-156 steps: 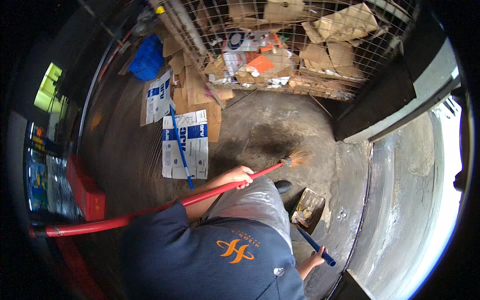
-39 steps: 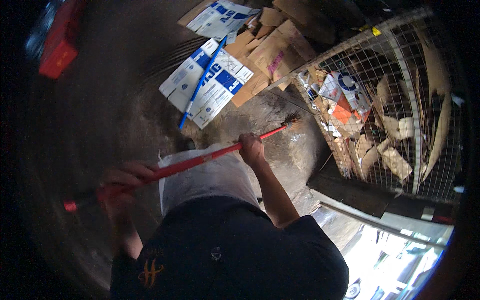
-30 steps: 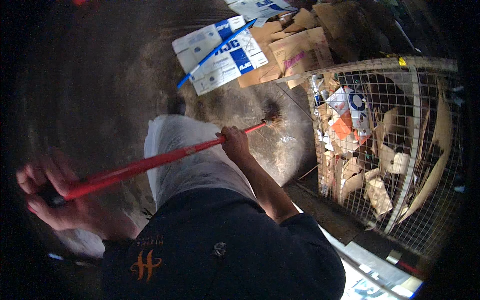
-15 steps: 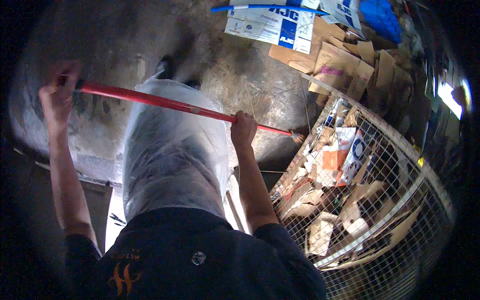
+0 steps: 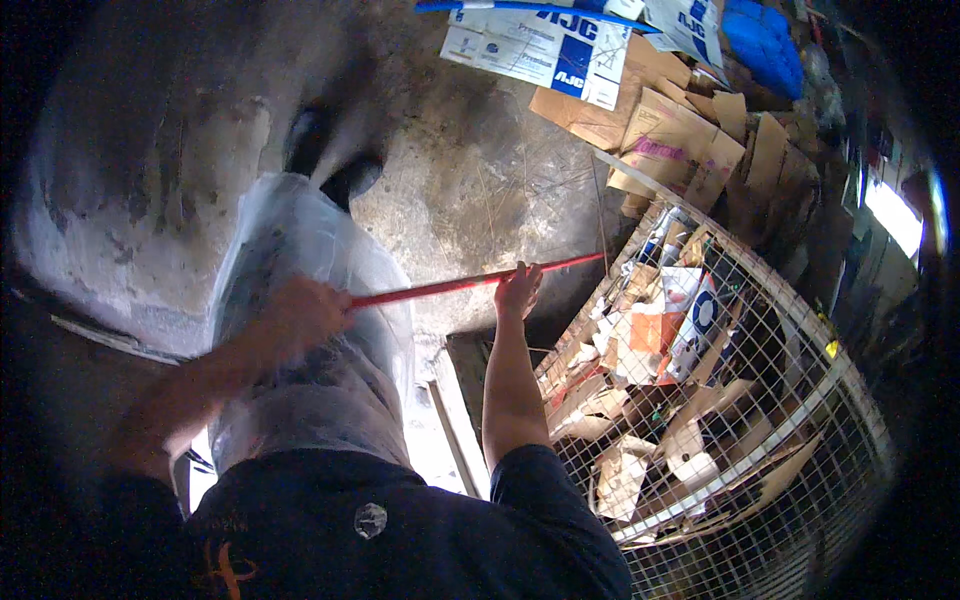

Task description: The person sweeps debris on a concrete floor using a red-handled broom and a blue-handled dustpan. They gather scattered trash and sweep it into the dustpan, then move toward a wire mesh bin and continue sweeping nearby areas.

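Observation:
A red-handled broom [image 5: 430, 290] slants across in front of me, its far end reaching the edge of the wire cage. My left hand [image 5: 312, 308], slightly blurred, is closed round the near end of the handle, above my plastic-covered legs. Farther along, my right hand [image 5: 518, 290] grips the handle with the thumb side up. Thin straw-like strands show near the broom's far end, but its head is hard to make out against the cage. Clear plastic [image 5: 300, 235] covers my lap and legs.
The wire mesh cage [image 5: 745, 460] on the right holds torn cardboard and paper. Flattened cardboard [image 5: 660, 145], a white and blue box sheet [image 5: 535, 55], a blue bundle [image 5: 762, 45] and a blue pole [image 5: 540, 8] lie at the far right on the stained concrete floor [image 5: 450, 190].
My left hand has swung from the far left down and inward toward my legs. The broom handle now tilts the other way, its far end slightly higher. My right hand has shifted slightly right and lower.

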A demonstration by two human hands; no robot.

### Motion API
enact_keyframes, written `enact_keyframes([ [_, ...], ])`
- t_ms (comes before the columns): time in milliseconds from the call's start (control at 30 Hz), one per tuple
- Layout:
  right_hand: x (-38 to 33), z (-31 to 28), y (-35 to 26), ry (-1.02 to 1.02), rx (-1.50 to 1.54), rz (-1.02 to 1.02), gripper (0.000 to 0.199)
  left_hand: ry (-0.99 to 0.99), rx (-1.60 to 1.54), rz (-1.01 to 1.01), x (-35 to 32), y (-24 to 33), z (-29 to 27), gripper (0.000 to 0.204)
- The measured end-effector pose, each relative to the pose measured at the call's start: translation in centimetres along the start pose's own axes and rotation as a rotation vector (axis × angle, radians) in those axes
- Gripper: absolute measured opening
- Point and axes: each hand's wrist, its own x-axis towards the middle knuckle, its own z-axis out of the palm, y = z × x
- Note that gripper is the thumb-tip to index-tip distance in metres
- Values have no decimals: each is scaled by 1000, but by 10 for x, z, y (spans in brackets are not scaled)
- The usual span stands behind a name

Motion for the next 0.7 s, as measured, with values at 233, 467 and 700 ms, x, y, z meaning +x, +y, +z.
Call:
enact_keyframes([
  [233, -6, -49, -49, 300, 601, -260, 32, 43, -275, -75, -87, 80, -100, 28],
  [467, -90, -227, -174, 475, 589, -582, 35, 619, -325, 45, -298, 4, -255, 45],
  [700, -54, -212, -119, 574, 605, -377, 31, 469, -359, -194, -225, 93, -222, 40],
])
